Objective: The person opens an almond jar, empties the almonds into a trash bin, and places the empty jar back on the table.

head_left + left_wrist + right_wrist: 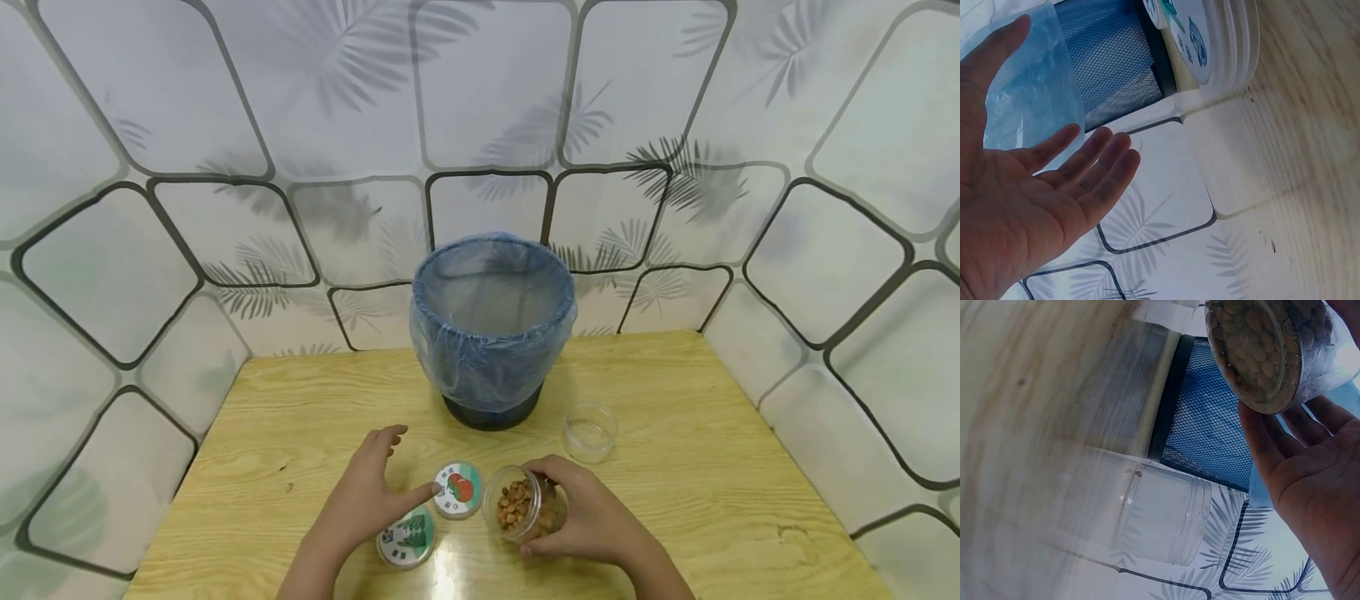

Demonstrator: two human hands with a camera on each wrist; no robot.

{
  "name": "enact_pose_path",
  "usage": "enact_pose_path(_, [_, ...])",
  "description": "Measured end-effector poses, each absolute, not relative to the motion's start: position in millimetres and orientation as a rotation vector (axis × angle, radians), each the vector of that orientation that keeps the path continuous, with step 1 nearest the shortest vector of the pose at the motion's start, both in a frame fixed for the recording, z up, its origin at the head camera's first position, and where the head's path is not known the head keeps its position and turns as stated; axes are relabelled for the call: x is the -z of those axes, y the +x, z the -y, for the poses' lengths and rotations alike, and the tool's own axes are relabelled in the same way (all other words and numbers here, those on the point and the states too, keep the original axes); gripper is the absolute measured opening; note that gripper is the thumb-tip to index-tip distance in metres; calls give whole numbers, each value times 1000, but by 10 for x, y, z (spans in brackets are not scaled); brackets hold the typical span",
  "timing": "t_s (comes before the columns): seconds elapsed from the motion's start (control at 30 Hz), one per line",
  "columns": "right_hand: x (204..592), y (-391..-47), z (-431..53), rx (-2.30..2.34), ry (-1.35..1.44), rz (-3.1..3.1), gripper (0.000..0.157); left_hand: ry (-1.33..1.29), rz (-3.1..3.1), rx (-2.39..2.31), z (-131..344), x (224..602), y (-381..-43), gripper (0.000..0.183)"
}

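My right hand (588,512) grips a clear plastic jar (551,506), tilted with its mouth toward the left. Brown nuts (513,505) lie inside it; in the right wrist view they show through the jar's bottom (1254,350). My left hand (372,487) holds nothing, its fingers spread and slightly bent in the left wrist view. Its thumb is over the edge of a round clear-rimmed lid with a red fruit picture (458,490). Nearer me, partly under that hand, is a similar lid with a green picture (407,537). Whether the thumb touches is unclear.
A mesh bin lined with a blue plastic bag (491,358) stands at the back of the wooden table (315,408). Right of it sits a clear jar without a lid (590,433). Patterned panels (360,233) enclose the table's back and sides.
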State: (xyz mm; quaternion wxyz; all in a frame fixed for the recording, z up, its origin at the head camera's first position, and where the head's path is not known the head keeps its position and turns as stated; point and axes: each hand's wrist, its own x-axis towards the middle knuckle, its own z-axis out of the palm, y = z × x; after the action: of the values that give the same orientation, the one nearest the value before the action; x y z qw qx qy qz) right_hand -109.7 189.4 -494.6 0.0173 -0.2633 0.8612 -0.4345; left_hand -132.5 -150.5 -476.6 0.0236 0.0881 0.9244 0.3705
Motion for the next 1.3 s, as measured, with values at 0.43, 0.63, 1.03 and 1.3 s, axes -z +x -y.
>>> enact_pose_path(0.43, [4958, -1108, -1893, 1356, -805, -2671, 87, 294, -2919, -1221, 1650, 4575, -1476, 107])
enact_pose_path(0.63, [4965, -1115, -1892, 1362, -806, -2665, 86, 314, -2922, -1299, 1640, 4532, -1544, 113])
enact_pose_path(1.03, [4955, -1115, -1898, 1348, -810, -2697, 86, 369, -2959, -1345, 1517, 4377, -1660, 114])
enact_pose_path(1.3, [4960, -1118, -1895, 1351, -813, -2696, 85, 421, -2995, -1370, 1461, 4309, -1734, 115])
